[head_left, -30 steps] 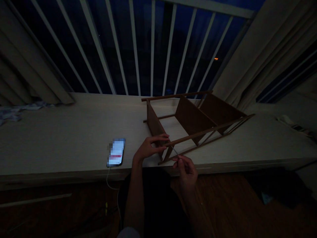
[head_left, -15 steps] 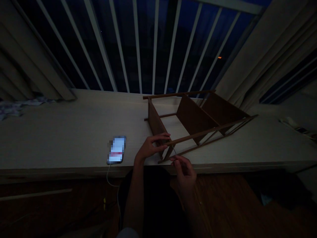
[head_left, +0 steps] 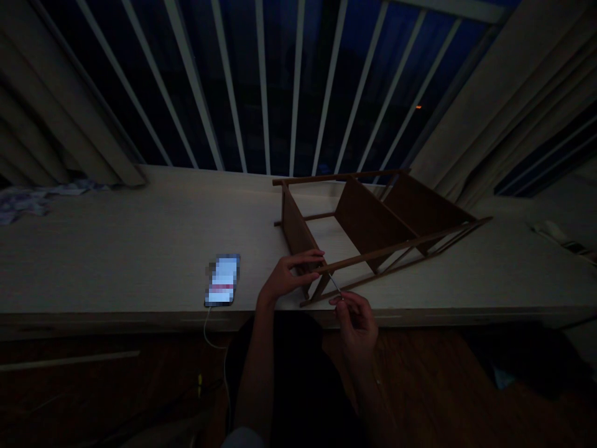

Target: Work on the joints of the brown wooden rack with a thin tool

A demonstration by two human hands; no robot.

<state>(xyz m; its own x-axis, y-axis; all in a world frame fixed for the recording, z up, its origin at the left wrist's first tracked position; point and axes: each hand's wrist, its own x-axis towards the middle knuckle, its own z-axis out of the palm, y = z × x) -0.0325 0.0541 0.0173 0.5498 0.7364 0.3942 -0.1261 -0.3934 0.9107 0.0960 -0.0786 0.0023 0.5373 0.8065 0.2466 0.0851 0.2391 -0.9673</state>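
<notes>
A brown wooden shelf rack [head_left: 373, 227] lies on its side on the pale window ledge, its boards standing on edge. At its near left corner my left hand [head_left: 288, 278] grips the frame, fingers over the end board and thumb against the rail. My right hand [head_left: 357, 320] is closed, pinching a thin metal rod [head_left: 335, 284] that looks like a hex key or a screwdriver shaft. The rod slants up to the rail close by my left fingertips. Its lower end is hidden in my fingers, and whether its tip sits in a hole I cannot tell.
A lit phone [head_left: 222, 280] lies on the ledge [head_left: 116, 249] to the left, its white cable [head_left: 205, 330] hanging over the front edge. White window bars [head_left: 261, 93] stand behind, between curtains [head_left: 60, 106]. The room is dim.
My right hand has drawn slightly right, away from the rail, and more of the metal rod shows. My left hand keeps its hold. The whole view has shifted a little.
</notes>
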